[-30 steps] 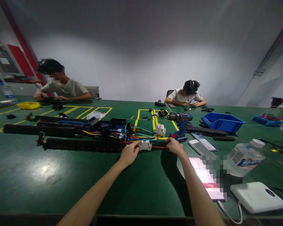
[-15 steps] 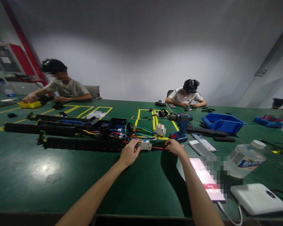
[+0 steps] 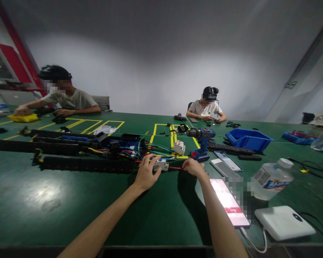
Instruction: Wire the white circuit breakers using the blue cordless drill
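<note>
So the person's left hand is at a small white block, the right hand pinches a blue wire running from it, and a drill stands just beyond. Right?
Not quite: the wire at the right hand is red, as the head view shows. The left hand is at the small white block, and the drill stands just beyond.

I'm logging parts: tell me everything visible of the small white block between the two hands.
The white block is boxy and looks plastic, with a blue detail near its top. The left hand partly hides its left end and appears to touch it. A red wire runs from its right side to the right hand. Any lettering is too small to read.
</note>
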`<action>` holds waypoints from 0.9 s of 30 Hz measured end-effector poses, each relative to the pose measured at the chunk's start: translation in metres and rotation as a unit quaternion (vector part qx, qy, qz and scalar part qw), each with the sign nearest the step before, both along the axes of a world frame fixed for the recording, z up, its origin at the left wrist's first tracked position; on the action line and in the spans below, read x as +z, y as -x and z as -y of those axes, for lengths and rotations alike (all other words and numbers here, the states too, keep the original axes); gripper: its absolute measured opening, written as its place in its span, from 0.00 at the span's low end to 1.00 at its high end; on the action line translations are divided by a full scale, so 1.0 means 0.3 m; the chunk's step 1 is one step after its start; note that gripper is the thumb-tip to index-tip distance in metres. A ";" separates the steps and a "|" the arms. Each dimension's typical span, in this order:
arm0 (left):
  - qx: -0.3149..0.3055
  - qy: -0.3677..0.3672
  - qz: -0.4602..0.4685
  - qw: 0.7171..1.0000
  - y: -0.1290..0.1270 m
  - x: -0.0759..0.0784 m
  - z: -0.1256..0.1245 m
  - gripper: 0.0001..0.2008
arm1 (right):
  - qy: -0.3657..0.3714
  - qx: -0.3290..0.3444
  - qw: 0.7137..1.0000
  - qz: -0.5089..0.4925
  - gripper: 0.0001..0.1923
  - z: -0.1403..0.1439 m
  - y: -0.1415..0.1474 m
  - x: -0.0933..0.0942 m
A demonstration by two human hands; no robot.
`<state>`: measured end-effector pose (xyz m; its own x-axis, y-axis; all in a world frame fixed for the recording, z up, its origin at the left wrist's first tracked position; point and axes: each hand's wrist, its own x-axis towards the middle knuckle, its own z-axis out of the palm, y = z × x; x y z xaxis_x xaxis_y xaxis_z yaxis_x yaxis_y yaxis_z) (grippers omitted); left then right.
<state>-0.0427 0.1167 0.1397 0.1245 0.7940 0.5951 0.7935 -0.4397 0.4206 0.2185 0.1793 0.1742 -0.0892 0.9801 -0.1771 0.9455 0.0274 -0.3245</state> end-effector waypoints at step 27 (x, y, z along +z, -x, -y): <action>0.145 0.079 0.031 0.986 -0.249 -0.032 -0.078 0.19 | -0.058 0.004 0.998 0.008 0.19 0.008 0.033 -0.031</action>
<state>0.0321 0.1401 0.1302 -0.1554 0.8743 0.4598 0.8464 -0.1221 0.5183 0.2086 0.1769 0.1649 -0.0956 0.9934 -0.0640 0.9503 0.0719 -0.3031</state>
